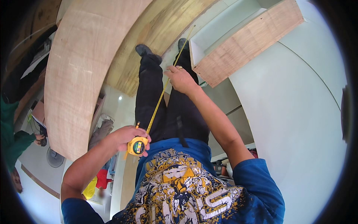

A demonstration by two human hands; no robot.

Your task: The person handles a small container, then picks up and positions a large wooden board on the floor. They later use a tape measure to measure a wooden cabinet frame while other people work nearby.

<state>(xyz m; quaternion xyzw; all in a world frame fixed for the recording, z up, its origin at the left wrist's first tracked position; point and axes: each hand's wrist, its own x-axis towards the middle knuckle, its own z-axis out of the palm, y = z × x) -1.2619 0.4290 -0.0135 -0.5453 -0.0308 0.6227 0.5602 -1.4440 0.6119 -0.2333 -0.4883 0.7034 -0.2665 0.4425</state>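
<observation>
A yellow tape measure [138, 146] with a dark round label is in my left hand [128, 137], its fingers wrapped round the case. A yellow-orange pencil [138, 125] pokes out of the same hand, its middle hidden by the fingers. From the case the yellow blade [157, 106] runs out, pulled long, slanting up and right past my legs to a point beyond my shoes. Partway along it, my right hand [181, 80] has its fingers closed at the blade. A ring shows on that hand.
A large plywood sheet [80, 67] stands at the left. Wooden boards [156, 33] lie ahead by my shoes. At right are an open white box with a plywood face [248, 43] and a wide white panel [291, 112]. Another person's green sleeve [22, 143] shows at far left.
</observation>
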